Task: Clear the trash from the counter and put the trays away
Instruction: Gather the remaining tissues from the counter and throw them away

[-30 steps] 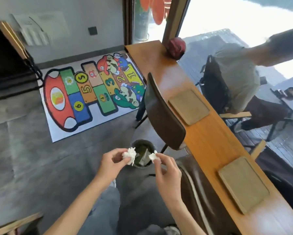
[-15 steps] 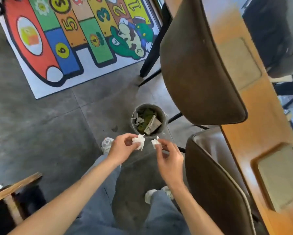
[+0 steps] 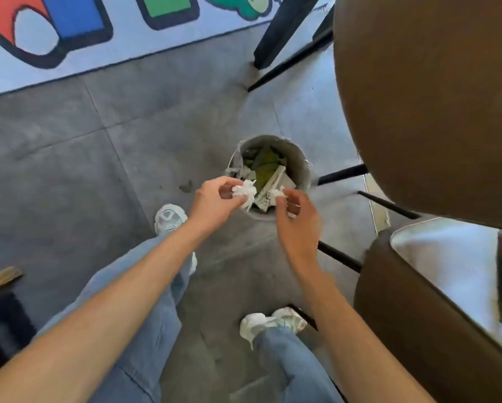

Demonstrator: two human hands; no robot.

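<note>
A small round grey trash bin (image 3: pixel 297 161) stands on the floor, holding green scraps and folded paper. My left hand (image 3: pixel 212 203) pinches a crumpled white tissue (image 3: pixel 245 191) over the bin's near left rim. My right hand (image 3: pixel 294 216) holds a smaller crumpled white tissue (image 3: pixel 275 194) at its fingertips over the near rim. The two tissues hang side by side just above the bin's opening. The counter and the trays are out of view.
Two brown chairs crowd the right side: a large chair back (image 3: pixel 424 106) and a nearer one (image 3: pixel 418 309) with black legs beside the bin. A colourful hopscotch mat (image 3: pixel 78 33) lies at the top left. My feet in white shoes (image 3: pixel 168 218) stand on grey tiles.
The view has tilted down and closed in on the bin. Both hands, each still holding a tissue, have moved over the bin's near rim. The counter and trays have left the view.
</note>
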